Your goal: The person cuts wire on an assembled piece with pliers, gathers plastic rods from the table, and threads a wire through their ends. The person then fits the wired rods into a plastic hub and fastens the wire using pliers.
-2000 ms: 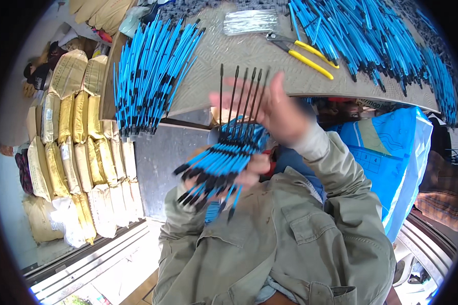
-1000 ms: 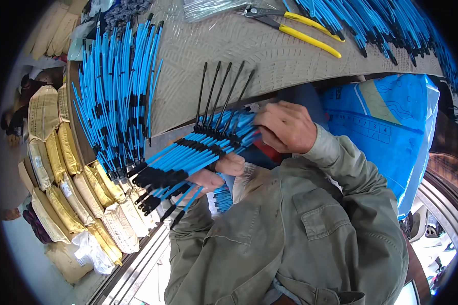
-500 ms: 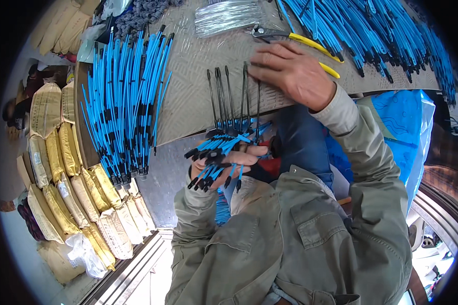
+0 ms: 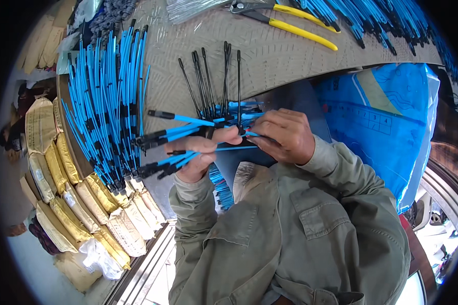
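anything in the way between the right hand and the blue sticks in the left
Nothing visible. The right hand is right at the ends of the blue sticks, which the left hand holds; the yellow-handled pliers lie apart on the table.

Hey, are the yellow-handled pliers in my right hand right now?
No, the yellow-handled pliers lie on the table, apart from your right hand, which is at the blue rods.

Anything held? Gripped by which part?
Left hand: black-tipped blue rods, near their middle. Right hand: fingers at the rods' right-hand ends; grip unclear.
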{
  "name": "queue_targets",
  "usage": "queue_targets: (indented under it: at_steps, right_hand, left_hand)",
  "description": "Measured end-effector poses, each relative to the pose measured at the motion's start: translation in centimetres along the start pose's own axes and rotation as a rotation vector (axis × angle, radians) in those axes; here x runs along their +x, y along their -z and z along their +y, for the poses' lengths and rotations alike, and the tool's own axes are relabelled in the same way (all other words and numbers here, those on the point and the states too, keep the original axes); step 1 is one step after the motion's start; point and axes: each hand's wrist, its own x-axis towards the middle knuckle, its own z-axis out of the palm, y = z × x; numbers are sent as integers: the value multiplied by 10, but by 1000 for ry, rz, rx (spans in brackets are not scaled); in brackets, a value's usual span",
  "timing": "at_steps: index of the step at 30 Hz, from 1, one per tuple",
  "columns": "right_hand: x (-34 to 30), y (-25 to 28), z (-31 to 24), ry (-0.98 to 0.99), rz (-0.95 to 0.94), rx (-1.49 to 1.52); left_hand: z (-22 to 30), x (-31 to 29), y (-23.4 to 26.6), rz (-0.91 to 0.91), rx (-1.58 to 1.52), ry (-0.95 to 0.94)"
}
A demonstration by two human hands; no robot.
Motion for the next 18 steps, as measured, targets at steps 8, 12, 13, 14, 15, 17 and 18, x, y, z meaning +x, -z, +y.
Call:
queue_targets:
  at_steps: [8, 12, 13, 14, 15, 17, 18]
  right_hand:
    - [2, 6, 12, -109, 58, 21]
    - [2, 2, 17, -120, 33, 112]
    - [-1, 0, 20, -58, -16, 87]
    - [-3, -2, 22, 5, -65, 63]
    - [-5, -5, 25, 11, -67, 66]
    - [-5, -9, 28, 34, -11, 70]
    - [-3, -10, 28, 52, 15, 75]
  left_hand:
    - [2, 4, -5, 52, -12, 12]
    - [-3, 8, 0, -67, 56, -26]
    - [-3, 9, 1, -124, 93, -44]
    - [-3, 9, -2, -123, 98, -46]
    - [-4, 10, -8, -58, 105, -36]
    - [-6, 9, -20, 77, 123, -27]
    - [-5, 8, -23, 87, 135, -40]
